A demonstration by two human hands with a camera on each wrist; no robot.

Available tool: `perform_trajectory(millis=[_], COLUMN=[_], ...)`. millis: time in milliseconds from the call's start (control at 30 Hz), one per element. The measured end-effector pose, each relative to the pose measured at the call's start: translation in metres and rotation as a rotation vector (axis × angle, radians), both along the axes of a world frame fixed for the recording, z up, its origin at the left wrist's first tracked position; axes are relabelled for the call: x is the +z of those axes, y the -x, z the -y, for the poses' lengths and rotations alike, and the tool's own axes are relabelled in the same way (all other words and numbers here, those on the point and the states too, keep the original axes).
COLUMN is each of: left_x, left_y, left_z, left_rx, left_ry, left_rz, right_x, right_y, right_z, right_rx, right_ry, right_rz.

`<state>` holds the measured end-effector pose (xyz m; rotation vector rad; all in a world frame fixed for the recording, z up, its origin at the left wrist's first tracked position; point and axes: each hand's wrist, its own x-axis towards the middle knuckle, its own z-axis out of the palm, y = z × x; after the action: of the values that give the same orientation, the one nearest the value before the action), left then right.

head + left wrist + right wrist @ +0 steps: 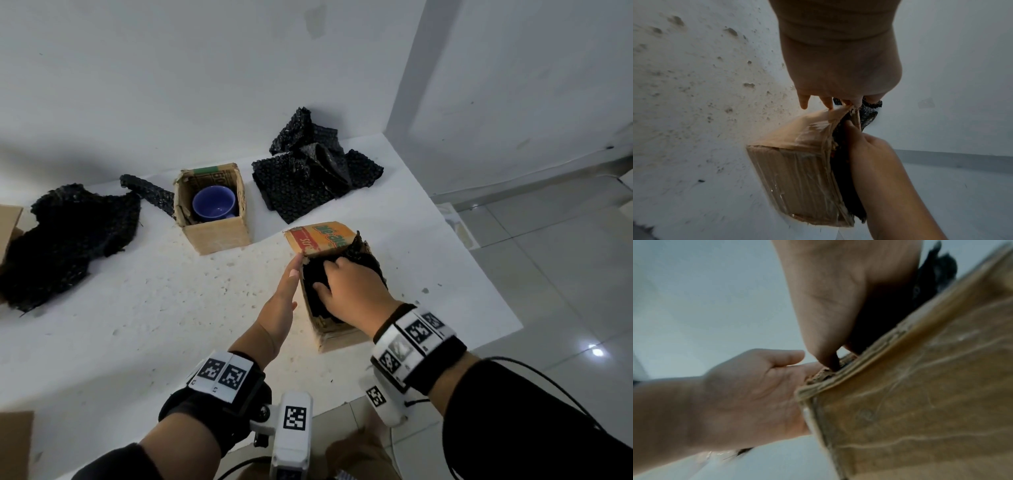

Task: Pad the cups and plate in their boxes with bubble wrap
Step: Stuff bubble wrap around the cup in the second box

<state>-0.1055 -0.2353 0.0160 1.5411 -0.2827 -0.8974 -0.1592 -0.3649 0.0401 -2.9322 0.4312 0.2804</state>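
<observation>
On a pitted white table (144,308), left to right: a cardboard edge (8,222) at the far left, touching a crumpled sheet of black bubble wrap (68,236); a narrow wrap strip (147,193) that runs up to an open box (214,219), in which 1 blue cup (214,204) sits upright and unpadded; then a loose wrap pile (315,171) near the wall, well apart from both hands. Nearer the camera, the left hand (282,301) lies flat along the left side of the second box (342,337), fingers straight, their tips at the box's upper left corner below the raised printed flap (322,238); the left wrist view shows those fingers (804,101) extended at the torn top edge of the box (797,178). Just right of it, the right hand (356,291) covers the box mouth, fingers curled down into the black padding (313,294) that fills the opening, with a tuft of it standing above the far rim beside the flap. In the right wrist view the right hand (830,305) bears on dark wrap behind the cardboard wall (920,402), while the left hand (748,394) rests open-palmed against the box corner. What lies under the padding is hidden. Another cardboard piece (15,442) shows at the lower left edge.
</observation>
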Motion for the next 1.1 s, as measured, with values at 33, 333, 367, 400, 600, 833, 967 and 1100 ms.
perform_trajectory(millis=[33,333,367,400,600,833,967,1100], left_x=[0.000,0.000,0.000,0.000,0.002,0.000,-0.001,-0.001], left_y=[0.000,0.000,0.000,0.000,0.002,-0.001,-0.003,-0.002], left_z=[0.000,0.001,0.000,0.000,0.001,-0.001,-0.003,-0.002], left_rx=[-0.003,-0.005,-0.007,-0.008,-0.010,-0.015,-0.017,-0.019], left_ry=[0.003,-0.004,-0.005,-0.001,-0.003,0.013,0.023,0.020], left_rz=[0.001,0.020,0.020,0.018,0.019,-0.006,-0.026,-0.016], right_x=[0.000,-0.021,-0.022,-0.023,-0.024,0.006,0.039,0.040], right_y=[0.005,0.019,0.016,0.014,-0.007,-0.016,-0.003,0.013], right_z=[-0.002,-0.004,-0.005,-0.004,0.010,0.029,0.033,0.023], right_rx=[0.033,-0.095,-0.111,-0.131,-0.272,-0.167,0.099,0.198], right_ry=[0.037,-0.102,-0.134,-0.170,-0.431,-0.457,-0.161,-0.101], right_rz=[0.102,-0.120,-0.147,-0.171,-0.200,-0.260,-0.216,-0.428])
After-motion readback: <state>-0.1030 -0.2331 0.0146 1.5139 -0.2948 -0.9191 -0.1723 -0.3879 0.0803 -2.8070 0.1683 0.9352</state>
